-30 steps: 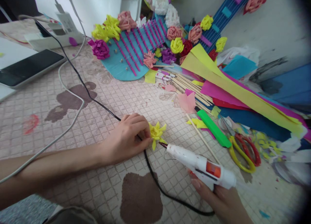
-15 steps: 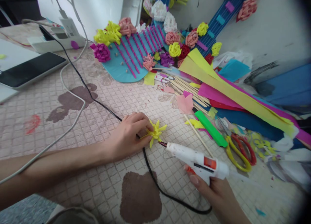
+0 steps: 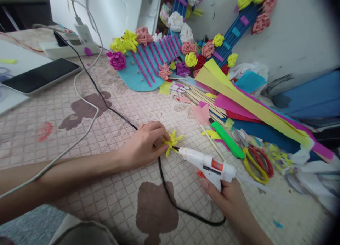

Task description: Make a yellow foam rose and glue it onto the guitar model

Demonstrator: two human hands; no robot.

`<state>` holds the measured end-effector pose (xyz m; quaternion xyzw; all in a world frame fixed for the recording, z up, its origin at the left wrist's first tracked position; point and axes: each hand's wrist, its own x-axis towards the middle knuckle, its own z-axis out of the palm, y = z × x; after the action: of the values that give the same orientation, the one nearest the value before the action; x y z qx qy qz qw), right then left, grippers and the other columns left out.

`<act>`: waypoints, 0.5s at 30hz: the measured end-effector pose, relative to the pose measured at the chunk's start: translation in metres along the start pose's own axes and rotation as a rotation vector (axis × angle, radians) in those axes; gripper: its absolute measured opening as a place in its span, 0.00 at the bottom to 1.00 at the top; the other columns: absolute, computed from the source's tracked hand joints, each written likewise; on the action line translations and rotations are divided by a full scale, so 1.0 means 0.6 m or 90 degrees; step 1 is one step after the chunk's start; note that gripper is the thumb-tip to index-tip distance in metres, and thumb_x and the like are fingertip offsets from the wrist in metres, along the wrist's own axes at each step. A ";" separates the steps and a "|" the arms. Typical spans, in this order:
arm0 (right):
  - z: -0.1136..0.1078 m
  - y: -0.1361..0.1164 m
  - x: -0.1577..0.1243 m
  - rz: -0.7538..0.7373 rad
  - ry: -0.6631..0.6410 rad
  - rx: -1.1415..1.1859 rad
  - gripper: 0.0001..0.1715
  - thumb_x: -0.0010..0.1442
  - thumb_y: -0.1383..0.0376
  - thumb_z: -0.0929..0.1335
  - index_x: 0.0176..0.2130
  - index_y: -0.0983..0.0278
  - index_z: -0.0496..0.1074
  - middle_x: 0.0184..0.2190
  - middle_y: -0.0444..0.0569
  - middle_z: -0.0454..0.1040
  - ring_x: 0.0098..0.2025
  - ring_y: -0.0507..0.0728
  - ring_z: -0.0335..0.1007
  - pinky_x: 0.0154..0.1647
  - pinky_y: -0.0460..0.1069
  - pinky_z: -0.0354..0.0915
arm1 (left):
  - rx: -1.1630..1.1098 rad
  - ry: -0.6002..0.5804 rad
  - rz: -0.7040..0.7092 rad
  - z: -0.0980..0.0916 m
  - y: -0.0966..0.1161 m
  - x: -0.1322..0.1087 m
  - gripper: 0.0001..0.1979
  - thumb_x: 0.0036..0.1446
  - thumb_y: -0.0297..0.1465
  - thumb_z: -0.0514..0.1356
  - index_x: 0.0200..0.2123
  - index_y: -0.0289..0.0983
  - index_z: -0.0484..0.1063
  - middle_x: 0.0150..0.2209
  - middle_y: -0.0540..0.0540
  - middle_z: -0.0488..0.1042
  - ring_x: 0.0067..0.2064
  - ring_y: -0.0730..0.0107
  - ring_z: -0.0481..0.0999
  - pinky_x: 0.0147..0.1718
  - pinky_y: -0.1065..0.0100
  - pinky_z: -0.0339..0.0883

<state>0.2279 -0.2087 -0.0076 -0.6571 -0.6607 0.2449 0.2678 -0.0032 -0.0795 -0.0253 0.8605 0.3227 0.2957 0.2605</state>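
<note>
My left hand (image 3: 145, 144) pinches a small yellow paper flower (image 3: 172, 142) against the pink quilted tablecloth (image 3: 114, 107). A white glue gun (image 3: 205, 164) with an orange trigger is gripped in my right hand (image 3: 225, 199); its nozzle touches the flower's right side. The gun's black cord (image 3: 170, 199) loops under my left hand and runs back to a white power strip (image 3: 70, 46).
Paper-flower panels in teal (image 3: 143, 66) and blue (image 3: 233, 25) lie at the back. Coloured paper sheets (image 3: 252, 103), wooden sticks (image 3: 204, 98), a green cutter (image 3: 227, 139) and yellow and red scissors (image 3: 259, 161) crowd the right. A tablet (image 3: 39, 75) lies far left.
The glue gun's nozzle has moved left and up until it meets the yellow flower. My left hand has kept its pinch on the flower. The view has shifted slightly.
</note>
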 end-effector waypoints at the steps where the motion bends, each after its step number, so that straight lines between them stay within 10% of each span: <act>1: 0.001 0.000 0.000 -0.001 -0.001 -0.002 0.15 0.58 0.55 0.65 0.35 0.63 0.75 0.30 0.47 0.78 0.32 0.58 0.75 0.33 0.48 0.71 | 0.001 -0.001 0.000 0.000 -0.001 0.000 0.06 0.54 0.28 0.59 0.37 0.37 0.70 0.39 0.46 0.70 0.43 0.65 0.69 0.43 0.62 0.64; 15: -0.010 0.019 -0.010 0.077 0.050 0.031 0.16 0.55 0.52 0.67 0.32 0.63 0.75 0.25 0.46 0.76 0.27 0.56 0.71 0.28 0.48 0.66 | -0.011 -0.004 -0.006 -0.001 -0.005 0.000 0.06 0.52 0.26 0.59 0.36 0.37 0.71 0.39 0.46 0.70 0.43 0.65 0.69 0.44 0.63 0.64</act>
<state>0.2403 -0.2147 -0.0110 -0.6980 -0.6026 0.2511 0.2941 -0.0050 -0.0773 -0.0270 0.8576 0.3236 0.2944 0.2705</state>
